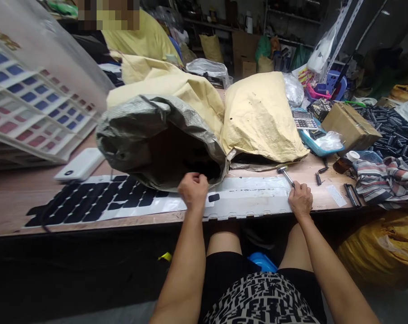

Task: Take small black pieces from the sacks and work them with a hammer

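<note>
My left hand [193,191] is closed in a pinch at the lower lip of an open sack [123,130]. Whatever lies between its fingertips is too small or hidden to name. Just right of it, a single black rounded patch [214,197] lies on a white sheet. My right hand [300,199] grips the handle of a small hammer [285,175], its shiny metal head pointing away from me over the table. Left of my left hand, a white backing sheet carries rows of black rounded patches [85,202]. The sack's inside is dark, with black pieces hard to make out.
A second yellow sack [261,117] lies behind the white strip [247,198]. White crates [28,103] and a white power bank [80,165] are at left. To the right are a cardboard box [349,126], a striped cloth [386,180] and piled black parts [396,135]. Someone in yellow sits opposite.
</note>
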`<state>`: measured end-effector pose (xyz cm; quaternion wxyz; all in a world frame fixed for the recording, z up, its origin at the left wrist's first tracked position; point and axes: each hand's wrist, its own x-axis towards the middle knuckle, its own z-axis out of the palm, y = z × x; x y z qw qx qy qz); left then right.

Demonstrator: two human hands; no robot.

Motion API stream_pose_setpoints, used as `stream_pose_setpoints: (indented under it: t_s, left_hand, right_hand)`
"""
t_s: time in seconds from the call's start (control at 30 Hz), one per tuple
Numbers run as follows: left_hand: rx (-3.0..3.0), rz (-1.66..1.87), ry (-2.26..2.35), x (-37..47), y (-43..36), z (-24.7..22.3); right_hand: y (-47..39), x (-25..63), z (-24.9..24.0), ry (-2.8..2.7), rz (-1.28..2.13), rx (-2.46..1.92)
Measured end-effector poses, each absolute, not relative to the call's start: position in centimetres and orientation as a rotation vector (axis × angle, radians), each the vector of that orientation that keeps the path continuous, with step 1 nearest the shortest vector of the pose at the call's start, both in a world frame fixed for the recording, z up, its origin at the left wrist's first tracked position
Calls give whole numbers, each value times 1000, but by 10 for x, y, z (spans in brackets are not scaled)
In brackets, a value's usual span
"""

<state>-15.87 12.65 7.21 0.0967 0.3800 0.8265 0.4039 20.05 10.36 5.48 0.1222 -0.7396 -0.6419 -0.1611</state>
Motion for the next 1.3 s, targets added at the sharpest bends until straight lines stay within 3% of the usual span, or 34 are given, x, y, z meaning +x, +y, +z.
stream_pose_setpoints:
  t_s: [0.13, 0.37, 0.53, 0.67, 0.8, 0.97, 1.3]
  left_hand:
    - [786, 789, 2583, -201, 158, 68]
    - [729, 686, 2579, -210, 158, 65]
    - [976, 1185, 2538, -187, 130, 66]
    - [1577, 1527, 2121, -127, 100, 62]
    - [2042, 1262, 1633, -58, 92, 54]
    - [2207, 859, 1561, -23, 106, 41]
    - [2128, 874, 1466, -22, 122, 29]
  right_hand:
    - [104, 200, 54, -1864, -452, -2175]
    - [102, 199, 54, -1858, -411, -2192]
    - [101, 198, 54, -1860, -405, -2199]
    - [101, 198, 54, -1857, -398, -2205]
    - [101, 198, 54, -1855, -404, -2200]
    - [101, 197, 55, -1861, -386, -2206]
    - [102, 199, 57, -1854, -333, -2204]
